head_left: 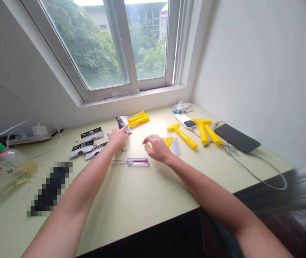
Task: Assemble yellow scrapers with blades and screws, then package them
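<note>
The left hand (pixel 117 137) is partly open at a packet (pixel 120 121). The right hand (pixel 156 147) curls, its hold unclear. Small screws (pixel 124 151) lie loose.

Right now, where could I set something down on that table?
Bare table shows between the left forearm and right forearm, on the near side of the screwdriver; another patch lies between right forearm and looped cable. The far right is crowded with yellow scrapers, a white device and a black slab.

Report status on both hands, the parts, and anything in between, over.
Left hand at packet, beside yellow handles. Right hand by yellow parts, grip unclear. Screwdriver, small metal pieces between forearms.
</note>
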### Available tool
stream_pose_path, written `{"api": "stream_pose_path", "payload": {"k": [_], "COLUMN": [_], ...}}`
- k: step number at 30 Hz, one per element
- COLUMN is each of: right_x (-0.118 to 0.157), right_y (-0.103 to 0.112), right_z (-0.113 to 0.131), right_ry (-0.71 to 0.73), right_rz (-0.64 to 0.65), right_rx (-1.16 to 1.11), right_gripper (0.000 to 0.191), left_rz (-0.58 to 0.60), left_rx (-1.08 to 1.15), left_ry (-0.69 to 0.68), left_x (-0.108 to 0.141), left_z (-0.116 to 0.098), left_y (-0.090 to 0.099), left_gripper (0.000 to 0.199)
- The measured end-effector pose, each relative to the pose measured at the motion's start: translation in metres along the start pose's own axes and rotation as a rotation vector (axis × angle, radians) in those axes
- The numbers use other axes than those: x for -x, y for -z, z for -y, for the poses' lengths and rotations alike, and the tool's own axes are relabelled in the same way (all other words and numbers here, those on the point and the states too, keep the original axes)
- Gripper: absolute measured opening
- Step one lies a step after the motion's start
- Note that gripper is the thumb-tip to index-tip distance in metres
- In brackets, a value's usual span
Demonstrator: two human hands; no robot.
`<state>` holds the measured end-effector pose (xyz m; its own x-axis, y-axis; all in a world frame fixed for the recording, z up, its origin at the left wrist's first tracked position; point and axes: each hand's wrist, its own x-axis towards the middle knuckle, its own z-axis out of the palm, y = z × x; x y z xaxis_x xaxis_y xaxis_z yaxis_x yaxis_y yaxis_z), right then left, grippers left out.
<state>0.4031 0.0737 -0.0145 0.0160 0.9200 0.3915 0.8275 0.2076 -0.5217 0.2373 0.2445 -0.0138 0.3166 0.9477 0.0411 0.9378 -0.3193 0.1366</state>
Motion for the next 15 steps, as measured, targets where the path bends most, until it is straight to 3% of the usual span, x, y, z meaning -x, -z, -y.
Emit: {"api": "stream_pose_path", "payload": {"k": [5,9,10,12,15], "right_x": [-0.01,-0.01,-0.01,-0.011,-0.014], "right_y": [0.058,0.076,0.075,0.071,0.065], "right_z": [-0.055,-0.098,-0.104,-0.106,-0.093], "right_ry": [-0.347,-0.657,-0.698,-0.715,-0.633], "right_rz": [-0.077,-0.023,-0.007,-0.003,-0.035], "right_rx": [0.196,0.244,0.235,0.198,0.095], "right_gripper": [0.021,0.022,0.02,0.02,0.025], "left_rz": [-0.029,-0.345,-0.438,-0.62,-0.782], "left_rx": [0.066,0.22,0.277,0.423,0.547], "left_ry": [0.027,-0.101,-0.177,-0.468,-0.908], "left_x": [0.005,0.03,0.044,0.087,0.181], "left_z": [0.012,0.01,0.005,-0.005,-0.013], "left_y": [-0.002,0.007,0.014,0.032,0.063], "left_gripper": [0.059,0.043,0.038,0.027,0.028]}}
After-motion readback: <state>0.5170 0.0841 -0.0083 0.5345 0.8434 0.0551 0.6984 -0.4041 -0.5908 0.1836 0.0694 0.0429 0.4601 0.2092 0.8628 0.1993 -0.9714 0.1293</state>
